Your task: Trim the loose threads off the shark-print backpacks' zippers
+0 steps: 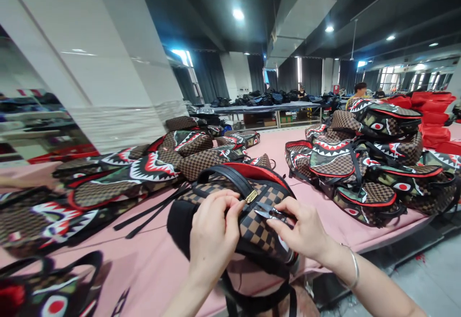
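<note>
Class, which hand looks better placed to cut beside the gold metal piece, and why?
Right, most likely: the right hand holds the snips, their blades towards the gold metal piece. The left hand, fingertips pinched nearby, shows no tool.

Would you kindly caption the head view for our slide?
Left hand pinched beside the gold plate of a checkered bag, right hand holding open snips close by.

"What colours has the rounded fabric backpack (257,225) beneath the left fingers (232,204)?"
"Black-and-brown checks, red lining; beside those fingers, a rectangular gold metal plate (251,196)."
"In the right fingers (290,205)?"
"Silver metal snips (271,213). Beneath, a pink tabletop (154,259); beyond, rounded checkered camouflage bags (382,194)."
</note>
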Available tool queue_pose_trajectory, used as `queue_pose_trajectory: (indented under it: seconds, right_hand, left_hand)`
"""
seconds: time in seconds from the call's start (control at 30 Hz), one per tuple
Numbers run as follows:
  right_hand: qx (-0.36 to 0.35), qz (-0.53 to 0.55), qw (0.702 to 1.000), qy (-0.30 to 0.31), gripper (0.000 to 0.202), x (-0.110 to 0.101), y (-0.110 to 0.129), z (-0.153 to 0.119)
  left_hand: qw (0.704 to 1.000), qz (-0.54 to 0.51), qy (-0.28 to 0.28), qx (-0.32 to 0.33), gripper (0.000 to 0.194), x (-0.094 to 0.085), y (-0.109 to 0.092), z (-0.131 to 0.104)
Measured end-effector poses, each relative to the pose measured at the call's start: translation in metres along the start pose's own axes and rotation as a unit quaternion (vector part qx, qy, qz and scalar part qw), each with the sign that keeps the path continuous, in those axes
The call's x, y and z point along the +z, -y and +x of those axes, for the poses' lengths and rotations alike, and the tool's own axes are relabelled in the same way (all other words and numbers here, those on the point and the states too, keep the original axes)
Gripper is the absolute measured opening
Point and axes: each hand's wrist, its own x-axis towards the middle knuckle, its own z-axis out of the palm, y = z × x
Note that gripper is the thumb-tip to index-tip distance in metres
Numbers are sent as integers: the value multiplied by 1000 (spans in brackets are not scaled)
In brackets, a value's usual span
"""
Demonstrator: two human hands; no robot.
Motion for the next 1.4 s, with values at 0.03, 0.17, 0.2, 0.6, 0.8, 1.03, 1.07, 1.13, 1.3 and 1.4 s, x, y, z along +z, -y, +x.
queue_pose_trajectory:
  seconds: [0.03,0.17,0.2,0.6,0.8,1.03,1.07,1.13,1.3,1.4]
  right_hand:
    - [-5,-5,1000,0,13,2,0,2]
    - [-39,-44,998,0,14,8,-2,6]
    - [-52,-58,997,-4,14,9,-2,5]
    - [-70,8,997,-30,9,6,-1,3]
    - [-71,21,996,-49,34,28,-3,-32]
    - [-11,98,993,-58,39,40,-66,-10]
    - [22,107,990,-91,34,34,-82,0]
    - [101,103,977,-156,33,19,-111,19]
    - [136,137,959,-206,36,-9,-123,47]
    - [116,150,966,-173,33,-7,-96,47]
  left_hand:
    - [1000,-2,-1,4,22,0,1,0]
    - [1000,-6,0,12,21,1,2,0]
    - [1000,-6,-1,14,20,1,2,0]
    - [983,-174,-21,-56,24,-10,9,4]
    - [947,-150,-179,-222,44,-21,116,24]
    - [918,-207,3,-337,68,-6,153,-26]
    - [926,-193,-4,-326,68,-4,143,-38]
    - [952,-144,-16,-269,61,1,116,-59]
    - [994,-75,-30,-78,40,17,55,-82]
    - [994,-100,-36,-27,29,27,38,-76]
